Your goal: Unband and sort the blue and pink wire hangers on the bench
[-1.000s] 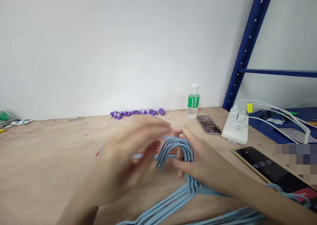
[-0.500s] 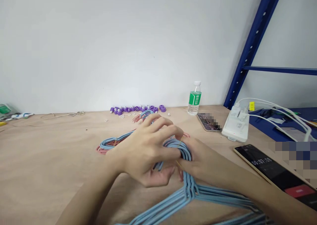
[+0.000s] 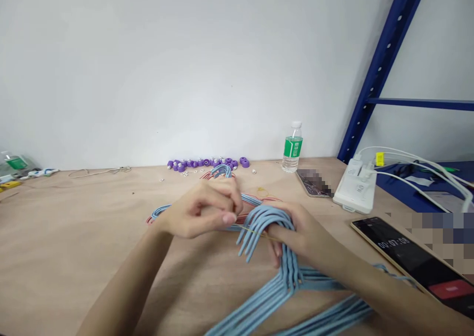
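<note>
A bundle of several light-blue hangers (image 3: 281, 281) lies on the wooden table (image 3: 74, 257), hooks pointing away from me. My right hand (image 3: 296, 230) is wrapped round the necks just below the hooks. My left hand (image 3: 202, 210) is closed in a pinch to the left of the hooks, pulling a thin yellowish rubber band (image 3: 255, 232) that stretches across them. Behind my hands lies another pile of blue and red hangers (image 3: 218, 178).
Purple small parts (image 3: 207, 164) line the wall. A water bottle (image 3: 292, 148) stands at the back. Two phones (image 3: 314, 183) (image 3: 418, 257), a white charger with cables (image 3: 353, 190) and a blue rack (image 3: 381, 69) are on the right. Clutter sits at the far left edge (image 3: 15, 170).
My left hand swept in from a blurred position, reached over the hooks, then drew back left in a pinch, stretching the rubber band. My right hand kept its hold on the bundle.
</note>
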Available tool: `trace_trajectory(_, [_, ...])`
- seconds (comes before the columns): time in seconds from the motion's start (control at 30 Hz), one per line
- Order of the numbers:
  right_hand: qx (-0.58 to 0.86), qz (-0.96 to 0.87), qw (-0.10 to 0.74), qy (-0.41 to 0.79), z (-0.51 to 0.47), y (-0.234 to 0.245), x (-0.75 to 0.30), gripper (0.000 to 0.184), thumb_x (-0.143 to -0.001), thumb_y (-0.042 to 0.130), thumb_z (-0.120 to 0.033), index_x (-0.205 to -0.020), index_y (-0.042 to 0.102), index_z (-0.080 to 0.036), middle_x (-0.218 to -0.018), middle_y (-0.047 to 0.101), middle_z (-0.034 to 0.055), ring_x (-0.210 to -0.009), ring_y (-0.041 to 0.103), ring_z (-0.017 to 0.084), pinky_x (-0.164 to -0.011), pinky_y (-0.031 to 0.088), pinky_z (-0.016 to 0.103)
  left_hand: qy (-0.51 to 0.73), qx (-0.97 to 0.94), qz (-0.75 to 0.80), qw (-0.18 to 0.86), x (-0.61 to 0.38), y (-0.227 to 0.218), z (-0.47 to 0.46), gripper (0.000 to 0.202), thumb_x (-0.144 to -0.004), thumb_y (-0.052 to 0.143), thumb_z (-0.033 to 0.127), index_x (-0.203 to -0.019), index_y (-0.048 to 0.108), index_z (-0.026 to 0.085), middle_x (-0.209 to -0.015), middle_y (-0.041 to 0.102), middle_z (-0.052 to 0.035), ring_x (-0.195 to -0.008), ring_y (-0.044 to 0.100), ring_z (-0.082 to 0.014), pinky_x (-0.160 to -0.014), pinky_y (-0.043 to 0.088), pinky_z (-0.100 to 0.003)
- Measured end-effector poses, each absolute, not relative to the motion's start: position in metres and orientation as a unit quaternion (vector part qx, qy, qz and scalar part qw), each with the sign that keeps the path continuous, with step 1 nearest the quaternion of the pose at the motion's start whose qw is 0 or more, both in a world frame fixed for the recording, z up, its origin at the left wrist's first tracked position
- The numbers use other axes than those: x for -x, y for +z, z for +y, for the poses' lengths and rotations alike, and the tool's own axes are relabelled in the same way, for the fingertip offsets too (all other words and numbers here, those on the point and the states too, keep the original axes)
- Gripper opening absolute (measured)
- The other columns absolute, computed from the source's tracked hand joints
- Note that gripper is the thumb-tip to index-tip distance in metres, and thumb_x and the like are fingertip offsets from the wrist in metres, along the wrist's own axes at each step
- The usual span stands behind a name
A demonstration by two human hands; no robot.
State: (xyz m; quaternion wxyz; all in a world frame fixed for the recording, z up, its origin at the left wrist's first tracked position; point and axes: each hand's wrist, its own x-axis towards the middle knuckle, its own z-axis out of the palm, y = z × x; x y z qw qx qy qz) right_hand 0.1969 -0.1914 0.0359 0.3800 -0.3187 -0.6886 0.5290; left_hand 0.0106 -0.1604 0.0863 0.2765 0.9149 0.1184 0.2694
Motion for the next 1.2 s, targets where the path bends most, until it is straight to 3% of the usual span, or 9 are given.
trace_trajectory(0.17, [0.369,-0.628,0.513,0.455,-0.186,0.029,-0.199,0.006,-0.064,0.045,-0.023,-0.061,0.048,-0.018,-0.040,0.044,-0.0067,-0.036,0.048,0.009,-0.040,0.038,0.020,0.182,-0.960,0.160,0.138,0.001,0.059,-0.199,0.027,-0.088,0.039,0.029,-0.069,0.052,0.016,-0.077,0.058,-0.0034,-0.068,0.050,-0.0119,-0.066,0.040,-0.028])
trace_trajectory(0.33, [0.414,-0.608,0.521,0.434,-0.185,0.032,-0.199,0.008,-0.062,0.049,-0.025,-0.064,0.050,-0.017,-0.044,0.045,-0.0057,-0.040,0.048,0.010,-0.040,0.035,0.021,0.241,-0.954,0.151,-0.090,-0.001,0.015,-0.220,0.016,-0.084,0.043,0.020,-0.070,0.050,0.016,-0.078,0.061,-0.0019,-0.078,0.050,-0.0177,-0.077,0.032,-0.036])
trace_trajectory(0.57, [0.416,-0.645,0.503,0.397,-0.194,0.041,-0.199,0.010,-0.063,0.048,-0.026,-0.067,0.050,-0.018,-0.048,0.046,-0.0056,-0.039,0.047,0.009,-0.039,0.039,0.021,0.559,-0.784,0.257,0.078,0.019,0.005,-0.216,0.006,-0.084,0.042,0.022,-0.089,0.039,0.022,-0.107,0.051,-0.0072,-0.103,0.048,-0.0194,-0.087,0.039,-0.034])
trace_trajectory(0.7, [0.411,-0.700,0.485,0.327,-0.199,0.034,-0.207,0.020,-0.071,0.051,-0.035,-0.081,0.053,-0.018,-0.068,0.060,0.0015,-0.065,0.059,0.016,-0.059,0.050,0.028,0.319,-0.849,0.403,0.122,0.009,-0.023,-0.223,0.043,-0.074,0.061,0.029,-0.111,0.040,0.022,-0.106,0.057,-0.0086,-0.097,0.055,-0.0227,-0.081,0.046,-0.034])
trace_trajectory(0.83, [0.428,-0.821,0.273,0.261,-0.218,0.005,-0.240,0.061,-0.066,0.062,-0.041,-0.121,0.046,-0.019,-0.113,0.058,0.0112,-0.107,0.052,0.028,-0.087,0.045,0.041,0.215,-0.876,0.431,0.038,0.004,-0.049,-0.228,0.032,-0.075,0.043,0.008,-0.100,0.057,0.021,-0.083,0.061,-0.0036,-0.069,0.059,-0.0162,-0.058,0.046,-0.023])
trace_trajectory(0.9, [0.473,-0.839,0.178,0.201,-0.227,-0.008,-0.259,0.054,-0.071,0.057,-0.032,-0.123,0.047,-0.023,-0.113,0.059,0.0113,-0.104,0.055,0.031,-0.087,0.044,0.044,0.256,-0.870,0.421,0.020,0.013,-0.039,-0.224,0.036,-0.077,0.041,0.007,-0.103,0.060,0.023,-0.076,0.060,-0.0024,-0.062,0.057,-0.0128,-0.053,0.043,-0.020])
trace_trajectory(1.03, [0.487,-0.842,0.168,0.160,-0.222,0.005,-0.266,0.043,-0.082,0.041,-0.026,-0.124,0.046,-0.031,-0.112,0.061,0.0050,-0.098,0.058,0.026,-0.083,0.047,0.041,0.285,-0.849,0.443,0.028,0.033,0.027,-0.196,0.024,-0.079,0.051,0.022,-0.097,0.067,0.023,-0.069,0.057,-0.0009,-0.059,0.054,-0.0114,-0.055,0.042,-0.020])
trace_trajectory(1.13, [0.464,-0.855,0.167,0.161,-0.193,0.033,-0.243,0.042,-0.087,0.034,-0.032,-0.127,0.044,-0.027,-0.125,0.052,0.0036,-0.114,0.048,0.025,-0.093,0.040,0.039,0.131,-0.817,0.561,-0.022,0.037,0.069,-0.161,0.023,-0.081,0.051,0.027,-0.098,0.066,0.021,-0.087,0.060,-0.0042,-0.076,0.056,-0.0154,-0.070,0.043,-0.024])
trace_trajectory(1.2, [0.508,-0.840,0.120,0.148,-0.169,0.040,-0.223,0.041,-0.086,0.038,-0.030,-0.122,0.050,-0.016,-0.123,0.052,0.0112,-0.114,0.047,0.028,-0.094,0.037,0.040,0.031,-0.799,0.600,-0.021,0.037,0.074,-0.138,0.034,-0.079,0.055,0.032,-0.111,0.059,0.020,-0.106,0.059,-0.0070,-0.097,0.053,-0.0198,-0.080,0.041,-0.026])
